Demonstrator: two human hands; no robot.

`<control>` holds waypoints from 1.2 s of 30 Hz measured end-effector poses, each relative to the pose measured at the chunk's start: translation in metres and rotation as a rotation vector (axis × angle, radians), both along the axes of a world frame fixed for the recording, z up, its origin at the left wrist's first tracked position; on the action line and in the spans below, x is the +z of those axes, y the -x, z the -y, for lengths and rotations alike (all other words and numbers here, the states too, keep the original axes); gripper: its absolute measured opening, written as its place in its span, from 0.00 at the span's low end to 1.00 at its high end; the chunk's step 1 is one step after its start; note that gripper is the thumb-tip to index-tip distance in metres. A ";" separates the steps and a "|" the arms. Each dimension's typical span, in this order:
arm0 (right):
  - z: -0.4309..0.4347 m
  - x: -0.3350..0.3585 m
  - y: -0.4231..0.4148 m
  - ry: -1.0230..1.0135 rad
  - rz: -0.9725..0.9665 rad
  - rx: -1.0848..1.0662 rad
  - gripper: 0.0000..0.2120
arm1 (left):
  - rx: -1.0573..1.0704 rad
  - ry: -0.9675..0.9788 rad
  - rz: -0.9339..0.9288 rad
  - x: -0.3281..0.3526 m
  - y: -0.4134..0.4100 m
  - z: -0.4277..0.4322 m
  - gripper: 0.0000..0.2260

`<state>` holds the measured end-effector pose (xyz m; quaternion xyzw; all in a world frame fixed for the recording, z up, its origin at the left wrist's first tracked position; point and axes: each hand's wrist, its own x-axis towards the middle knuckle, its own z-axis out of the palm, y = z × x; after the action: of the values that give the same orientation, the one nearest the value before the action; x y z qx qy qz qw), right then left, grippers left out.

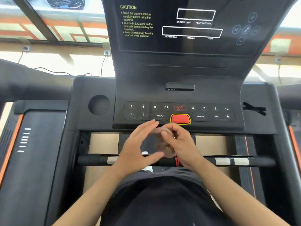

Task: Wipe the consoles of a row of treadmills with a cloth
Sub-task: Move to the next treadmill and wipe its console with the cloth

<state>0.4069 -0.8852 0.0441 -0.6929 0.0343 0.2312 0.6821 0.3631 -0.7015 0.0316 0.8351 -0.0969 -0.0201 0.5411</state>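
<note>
- Left hand (pixel 138 144): fingers spread, touching cloth (pixel 162 144) at most at the fingertips.
- Right hand (pixel 180 144): pinching the bunched cloth, just below the console (pixel 179 95).
- Risk: bunched cloth wipes poorly; a slip near the red button (pixel 180 119) could press keys.

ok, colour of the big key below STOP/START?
Red with a yellow outline; head view.
</note>
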 end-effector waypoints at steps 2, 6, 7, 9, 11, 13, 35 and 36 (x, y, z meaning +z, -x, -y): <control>-0.003 0.007 0.002 -0.210 -0.140 -0.123 0.10 | -0.053 0.000 0.019 0.003 -0.003 0.014 0.41; -0.004 0.015 0.002 -0.388 -0.242 -0.206 0.18 | 0.086 -0.015 0.132 0.000 -0.008 0.025 0.29; -0.004 0.016 0.001 -0.423 -0.254 -0.227 0.19 | 0.119 -0.019 0.161 -0.002 -0.011 0.022 0.25; 0.000 0.017 0.001 -0.385 -0.222 -0.230 0.18 | 0.180 -0.027 0.173 -0.003 -0.018 0.009 0.21; 0.006 0.016 0.000 -0.183 -0.101 -0.222 0.14 | 0.335 -0.054 0.156 -0.001 -0.025 -0.008 0.21; 0.015 0.009 -0.003 0.025 0.009 -0.245 0.12 | 0.546 -0.093 0.154 0.002 -0.035 -0.028 0.21; 0.144 -0.044 0.043 0.962 0.415 -0.220 0.24 | 0.042 -0.585 0.109 -0.013 -0.097 0.107 0.18; 0.151 -0.042 0.051 0.971 0.401 -0.256 0.24 | -0.005 -0.589 0.122 -0.012 -0.100 0.125 0.18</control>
<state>0.3563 -1.0362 0.0025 -0.9493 0.0903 -0.0330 0.2994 0.4633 -0.8267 0.0192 0.9555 -0.1213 0.0013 0.2688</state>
